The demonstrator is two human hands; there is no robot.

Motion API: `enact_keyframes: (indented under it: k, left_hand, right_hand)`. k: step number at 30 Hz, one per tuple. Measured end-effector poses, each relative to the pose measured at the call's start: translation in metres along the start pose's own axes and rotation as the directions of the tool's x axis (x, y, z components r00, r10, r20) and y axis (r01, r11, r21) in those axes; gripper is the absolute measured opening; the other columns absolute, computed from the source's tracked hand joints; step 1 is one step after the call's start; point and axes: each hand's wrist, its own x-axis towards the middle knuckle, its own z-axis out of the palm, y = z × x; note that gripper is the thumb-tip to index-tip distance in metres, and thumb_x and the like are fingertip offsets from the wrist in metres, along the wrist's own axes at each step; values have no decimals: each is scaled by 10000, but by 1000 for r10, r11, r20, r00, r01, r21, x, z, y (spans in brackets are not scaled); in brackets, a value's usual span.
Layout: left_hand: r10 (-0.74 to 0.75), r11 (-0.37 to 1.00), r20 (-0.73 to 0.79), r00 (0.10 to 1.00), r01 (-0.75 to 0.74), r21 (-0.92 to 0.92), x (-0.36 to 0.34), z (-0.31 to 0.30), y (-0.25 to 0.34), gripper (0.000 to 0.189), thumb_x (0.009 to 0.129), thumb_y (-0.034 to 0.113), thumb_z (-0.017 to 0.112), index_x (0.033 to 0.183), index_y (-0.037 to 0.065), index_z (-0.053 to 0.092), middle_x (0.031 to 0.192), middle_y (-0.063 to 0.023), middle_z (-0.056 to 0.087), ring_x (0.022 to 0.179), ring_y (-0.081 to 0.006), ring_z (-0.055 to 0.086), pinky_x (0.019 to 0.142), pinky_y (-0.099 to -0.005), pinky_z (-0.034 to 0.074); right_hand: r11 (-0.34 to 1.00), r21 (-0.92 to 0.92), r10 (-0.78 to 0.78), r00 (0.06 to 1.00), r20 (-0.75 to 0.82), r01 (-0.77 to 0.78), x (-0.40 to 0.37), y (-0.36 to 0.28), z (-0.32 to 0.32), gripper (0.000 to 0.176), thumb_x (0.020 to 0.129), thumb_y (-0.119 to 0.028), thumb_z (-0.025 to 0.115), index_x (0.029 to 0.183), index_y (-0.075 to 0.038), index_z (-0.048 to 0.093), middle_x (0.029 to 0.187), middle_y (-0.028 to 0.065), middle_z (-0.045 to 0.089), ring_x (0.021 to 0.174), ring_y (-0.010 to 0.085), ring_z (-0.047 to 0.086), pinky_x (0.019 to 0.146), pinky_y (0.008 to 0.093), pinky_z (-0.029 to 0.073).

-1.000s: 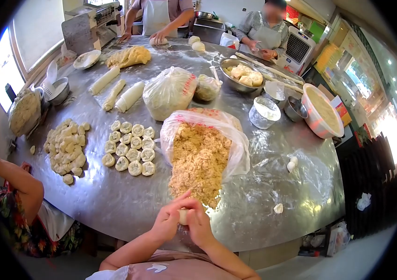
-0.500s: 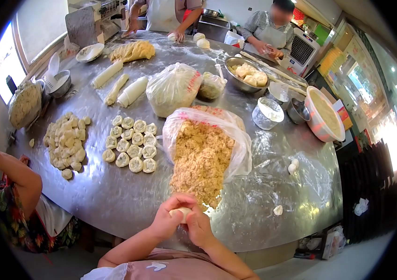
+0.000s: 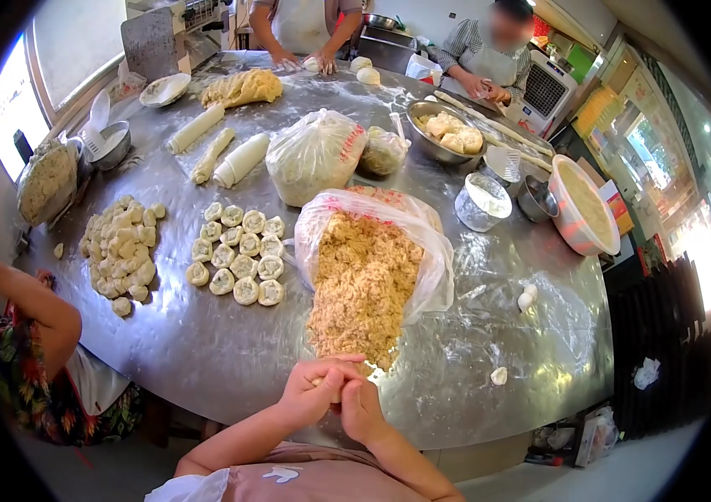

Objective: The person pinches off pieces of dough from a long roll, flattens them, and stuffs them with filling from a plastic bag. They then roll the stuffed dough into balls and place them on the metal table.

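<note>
Just beyond the table's near edge, my left hand (image 3: 309, 393) and my right hand (image 3: 361, 410) come together around a small piece of dough (image 3: 317, 381). Both are closed on it, thumbs toward me, and the fingers hide most of it. Right in front of my fingertips lies a heap of crumbly golden-brown filling (image 3: 360, 289), spilling out of a plastic bag (image 3: 432, 268). To the left of the filling, several round filled dough pieces (image 3: 244, 266) stand in rows. Farther left is a pile of small cut dough lumps (image 3: 118, 247).
On the steel table (image 3: 456, 385) stand a tied plastic bag (image 3: 315, 163), dough rolls (image 3: 238, 161), a large dough mass (image 3: 242, 88), a bowl of dough (image 3: 447, 132), a flour tub (image 3: 483, 202) and a pink basin (image 3: 583, 205). Two people work opposite; another person's arm (image 3: 46, 309) is at left.
My fingers have closed further over the dough, so less of it shows. Across the table, both people's hands have shifted. The whole view has moved slightly.
</note>
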Motion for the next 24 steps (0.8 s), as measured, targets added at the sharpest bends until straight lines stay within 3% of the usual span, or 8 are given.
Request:
enact_keyframes:
  k: [4, 6, 8, 11, 14, 17, 20, 24]
  left_hand:
    - [-137, 978, -38, 990, 129, -163, 0, -2, -3, 415, 1022, 316, 425, 1015, -26, 660, 1159, -160, 631, 1169, -261, 549, 974, -375, 431]
    - [-191, 948, -145, 971, 144, -285, 5, 8, 6, 391, 1016, 292, 444, 992, -29, 666, 1142, -158, 640, 1167, -269, 554, 983, -386, 428]
    - [-171, 904, -270, 948, 41, -426, 10, 19, 7, 378, 1010, 276, 456, 959, -29, 675, 1133, -152, 647, 1147, -272, 570, 985, -393, 428]
    - [212, 956, 82, 974, -224, 187, 10, 2, -8, 352, 1009, 277, 449, 1095, -12, 630, 1178, -147, 620, 1113, -265, 586, 991, -398, 429]
    - [100, 982, 100, 990, -114, 151, 10, -6, -24, 378, 1014, 297, 438, 1249, 12, 516, 1204, -119, 598, 1086, -244, 591, 985, -395, 431]
    - [-256, 962, 36, 966, 258, -88, 3, 3, 1, 424, 1017, 314, 433, 1337, 36, 425, 1205, -86, 586, 1093, -222, 574, 988, -393, 426]
    - [-43, 999, -149, 988, 43, -5, 5, -4, -13, 417, 1021, 346, 416, 1315, 53, 458, 1206, -64, 576, 1092, -184, 556, 941, -356, 444]
    - [-202, 978, -379, 903, 204, -35, 2, -40, -14, 317, 1021, 298, 434, 1238, 81, 515, 1184, -48, 574, 1055, -158, 557, 845, -309, 458]
  right_hand:
    - [977, -215, -34, 996, -78, 16, 4, -15, 3, 513, 1013, -474, 341, 1204, -37, 529, 852, 79, 633, 688, 168, 604, 634, 281, 482]
    - [973, -127, 175, 975, -139, -193, 3, -22, 1, 508, 1015, -472, 333, 1176, -35, 535, 840, 79, 630, 673, 169, 599, 621, 285, 477]
    - [989, 1, 144, 986, -85, -145, 2, -12, -5, 535, 1012, -497, 309, 1114, -25, 538, 803, 78, 621, 646, 166, 584, 587, 286, 458]
    - [998, -62, 26, 999, -24, -27, 2, 3, -4, 583, 1014, -520, 258, 1101, -16, 537, 814, 81, 608, 646, 148, 573, 586, 280, 446]
    - [991, -124, -65, 995, -79, 55, 7, 0, -2, 548, 1022, -498, 270, 1106, -31, 543, 855, 81, 615, 663, 129, 571, 597, 272, 447]
    - [935, 221, 292, 956, -28, -279, 5, -2, -13, 495, 1024, -472, 315, 1114, -44, 548, 882, 76, 619, 677, 122, 573, 611, 261, 456]
    - [767, 519, 495, 863, -103, -378, 7, 7, -41, 397, 1015, -410, 408, 1107, -53, 553, 859, 62, 611, 659, 134, 576, 624, 258, 485]
    - [608, 788, 461, 851, -253, -96, 0, 38, -98, 409, 1011, -427, 401, 1091, -51, 543, 931, 123, 642, 689, 192, 616, 616, 306, 537]
